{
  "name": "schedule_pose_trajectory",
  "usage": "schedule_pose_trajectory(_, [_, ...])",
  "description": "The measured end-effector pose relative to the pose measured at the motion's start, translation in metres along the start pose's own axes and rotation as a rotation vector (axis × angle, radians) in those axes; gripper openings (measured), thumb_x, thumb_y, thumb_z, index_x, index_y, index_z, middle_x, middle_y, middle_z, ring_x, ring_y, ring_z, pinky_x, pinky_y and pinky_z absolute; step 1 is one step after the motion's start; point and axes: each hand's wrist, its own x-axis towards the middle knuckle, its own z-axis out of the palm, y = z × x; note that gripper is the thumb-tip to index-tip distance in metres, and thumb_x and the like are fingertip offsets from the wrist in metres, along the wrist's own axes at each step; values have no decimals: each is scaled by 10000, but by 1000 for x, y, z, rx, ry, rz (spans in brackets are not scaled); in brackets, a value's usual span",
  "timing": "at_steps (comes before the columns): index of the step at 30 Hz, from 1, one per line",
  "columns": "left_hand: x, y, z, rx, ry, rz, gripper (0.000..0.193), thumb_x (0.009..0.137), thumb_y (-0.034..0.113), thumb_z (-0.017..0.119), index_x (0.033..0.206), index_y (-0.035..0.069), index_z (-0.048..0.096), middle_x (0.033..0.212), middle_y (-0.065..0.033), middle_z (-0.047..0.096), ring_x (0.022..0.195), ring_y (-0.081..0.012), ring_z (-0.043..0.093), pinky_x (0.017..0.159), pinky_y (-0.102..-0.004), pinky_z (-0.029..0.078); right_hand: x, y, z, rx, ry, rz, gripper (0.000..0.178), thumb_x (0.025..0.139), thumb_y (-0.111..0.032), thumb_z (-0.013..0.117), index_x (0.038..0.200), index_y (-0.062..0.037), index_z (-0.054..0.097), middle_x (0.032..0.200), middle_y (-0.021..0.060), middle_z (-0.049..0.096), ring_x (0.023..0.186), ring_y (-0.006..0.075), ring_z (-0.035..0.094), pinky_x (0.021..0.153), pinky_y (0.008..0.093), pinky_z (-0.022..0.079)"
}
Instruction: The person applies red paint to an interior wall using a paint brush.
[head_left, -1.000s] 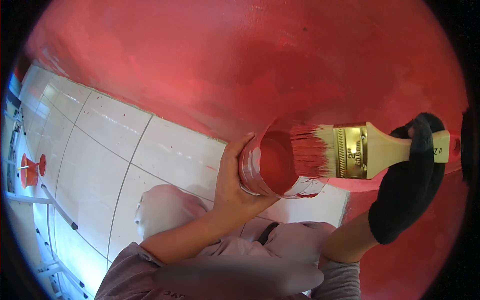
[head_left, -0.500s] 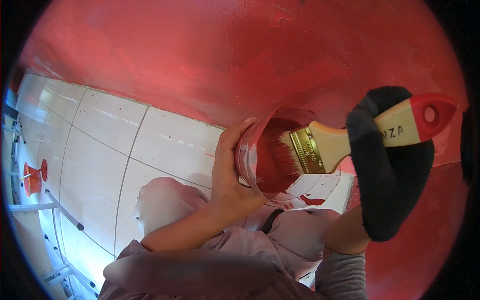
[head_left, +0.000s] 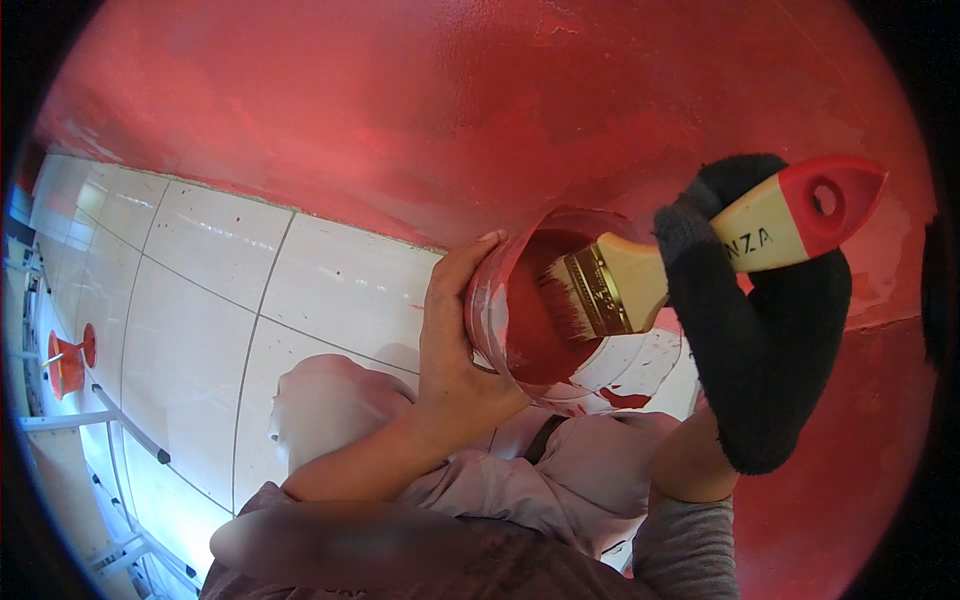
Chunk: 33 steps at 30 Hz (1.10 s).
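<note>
My bare left hand (head_left: 455, 335) grips a clear plastic tub (head_left: 487, 310) by its left side, thumb below and fingers along the wall. Dark red paint (head_left: 535, 345) coats the inside, with smears on the outer wall. In my right hand (head_left: 765, 330), which wears a black glove, is a wide flat paintbrush (head_left: 632, 285) with a pale wooden handle and a red end. Its metal band and bristles are over the tub's mouth, the bristle tips red and down against the paint. Whether the tub rests on anything is hidden.
A red painted wall (head_left: 400, 110) with uneven patches rises ahead and to the right. White floor tiles (head_left: 200, 310) carry small red drips. At far left stand a red container (head_left: 66, 365) and a metal ladder (head_left: 65, 422). My bent knee (head_left: 335, 405) is left of the tub.
My right hand and the paintbrush have moved left and slightly up, bringing the bristles further into the tub. My left hand and the tub have barely shifted.
</note>
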Motion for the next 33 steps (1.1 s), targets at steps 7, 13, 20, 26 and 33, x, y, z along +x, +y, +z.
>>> schedule_pose_trajectory(7, [2, -9, -1, 101, 30, 79, 978, 556, 138, 887, 1333, -21, 315, 1255, -155, 417, 1147, -254, 481, 950, -346, 414, 6, 1, -13, -39, 74, 8, 265, 861, -221, 628, 998, 4, 599, 808, 29, 579, 636, 80, 540, 497, 219, 396])
schedule_pose_trajectory(13, [11, 2, -7, 47, 45, 102, 979, 556, 144, 889, 1332, -13, 313, 1257, -152, 414, 1149, -252, 485, 948, -349, 419, 21, 16, -24, 63, 188, 130, 293, 882, -259, 596, 1009, 6, 600, 833, 45, 570, 673, 98, 529, 574, 221, 404])
schedule_pose_trajectory(20, [16, 13, -11, 224, 125, 255, 993, 540, 152, 900, 1328, -4, 316, 1264, -150, 426, 1153, -251, 493, 945, -357, 432, 32, 51, -14, 224, 176, 224, 316, 868, -351, 603, 870, -35, 589, 555, 39, 493, 453, 112, 467, 426, 236, 351])
schedule_pose_trajectory(26, [17, 26, -11, 212, 195, 305, 970, 555, 150, 900, 1317, -3, 319, 1247, -149, 452, 1140, -247, 506, 943, -355, 439, 35, 56, -11, 884, 41, 531, 262, 894, -299, 602, 894, -39, 576, 609, 55, 556, 490, 136, 531, 445, 262, 399])
schedule_pose_trajectory(33, [19, 36, -13, 162, 185, 210, 955, 575, 117, 888, 1312, 4, 290, 1253, -152, 443, 1146, -230, 497, 938, -347, 446, 33, 55, -11, 1013, -83, 579, 274, 917, -313, 578, 921, -40, 555, 673, 74, 581, 564, 169, 558, 512, 283, 421])
